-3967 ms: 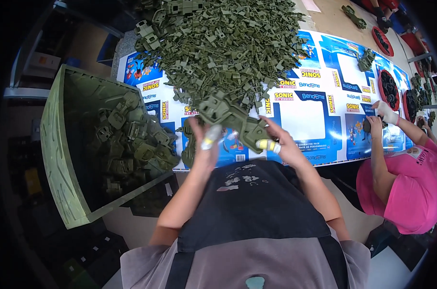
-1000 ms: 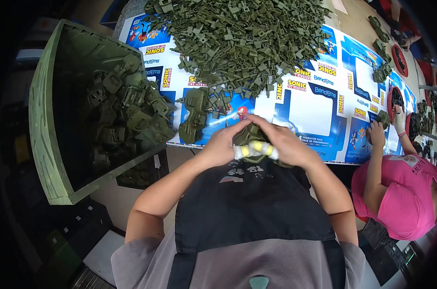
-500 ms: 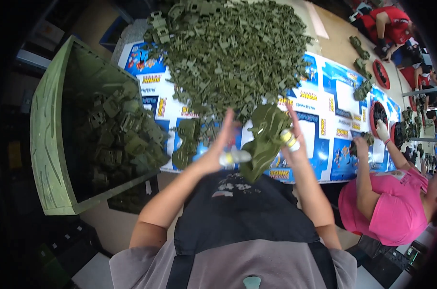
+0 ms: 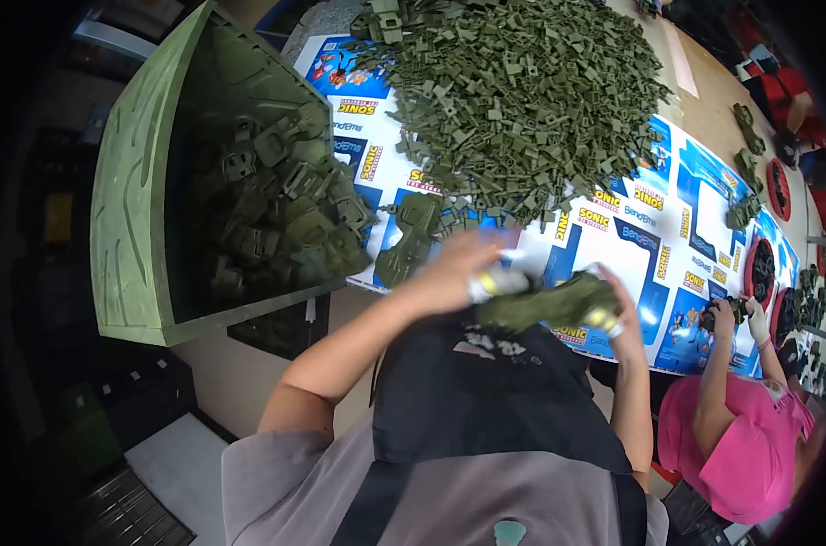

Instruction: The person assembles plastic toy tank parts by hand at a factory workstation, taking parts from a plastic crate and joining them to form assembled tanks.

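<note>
Both my hands hold one olive-green plastic assembly (image 4: 545, 302) just above the near edge of the table. My left hand (image 4: 451, 273) grips its left end, with taped fingers wrapped over it. At the piece's right end, my right hand (image 4: 618, 314) is closed around it. The picture is blurred here, so the exact grip is unclear. A second green assembled part (image 4: 411, 237) lies on the table just left of my left hand. A large heap of small olive-green plastic pieces (image 4: 522, 100) covers the far middle of the table.
A big green bin (image 4: 135, 209) with several assembled green parts inside stands at the left. Blue and white printed sheets (image 4: 649, 246) cover the table. At the right, a person in a pink top (image 4: 740, 455) with gloved hands works on dark parts.
The green assembly has been turned from upright to lying sideways and drawn lower toward my body. My head view has shifted, so the heap and bin sit higher and larger.
</note>
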